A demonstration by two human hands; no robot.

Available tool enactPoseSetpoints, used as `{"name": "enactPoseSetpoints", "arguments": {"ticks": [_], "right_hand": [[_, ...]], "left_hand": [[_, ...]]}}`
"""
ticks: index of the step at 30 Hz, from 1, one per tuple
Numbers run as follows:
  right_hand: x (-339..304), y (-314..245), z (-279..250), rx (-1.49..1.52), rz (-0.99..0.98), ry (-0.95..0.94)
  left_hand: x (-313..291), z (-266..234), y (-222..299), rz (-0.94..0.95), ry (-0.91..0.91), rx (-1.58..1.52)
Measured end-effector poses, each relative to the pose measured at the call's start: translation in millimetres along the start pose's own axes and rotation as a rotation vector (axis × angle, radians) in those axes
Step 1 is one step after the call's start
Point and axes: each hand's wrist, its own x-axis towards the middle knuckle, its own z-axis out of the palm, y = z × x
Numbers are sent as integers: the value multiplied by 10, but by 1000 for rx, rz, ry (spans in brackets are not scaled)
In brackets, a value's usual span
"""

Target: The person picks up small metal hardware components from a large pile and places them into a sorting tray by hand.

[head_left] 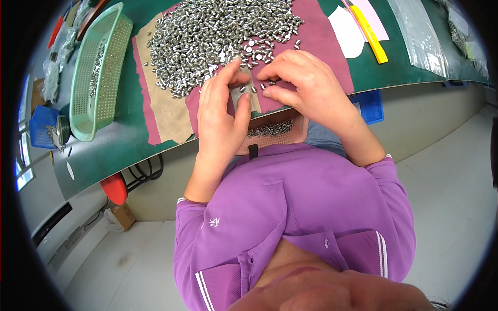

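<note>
Upper centre: left hand (220, 109) parted, holding nothing visible; right hand (309, 85) curled over small cylindrical metal parts (223, 39), grip can't tell. Pink basket (300, 129) below.

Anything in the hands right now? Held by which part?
No hold visible: the left hand and right hand are both open, with small metal parts lying loose between them. Light contact can't be ruled out.
</note>
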Motion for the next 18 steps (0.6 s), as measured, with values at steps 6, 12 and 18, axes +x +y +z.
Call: {"name": "enactPoseSetpoints", "arguments": {"ticks": [6, 12, 18], "right_hand": [[-49, 15, -74, -38, 23, 8], [-30, 13, -44, -72, 24, 10], [-23, 14, -61, -29, 9, -26]], "left_hand": [[-16, -86, 5, 62, -19, 235], [-11, -60, -20, 60, -2, 181], [-13, -81, -14, 51, -23, 163]]}}
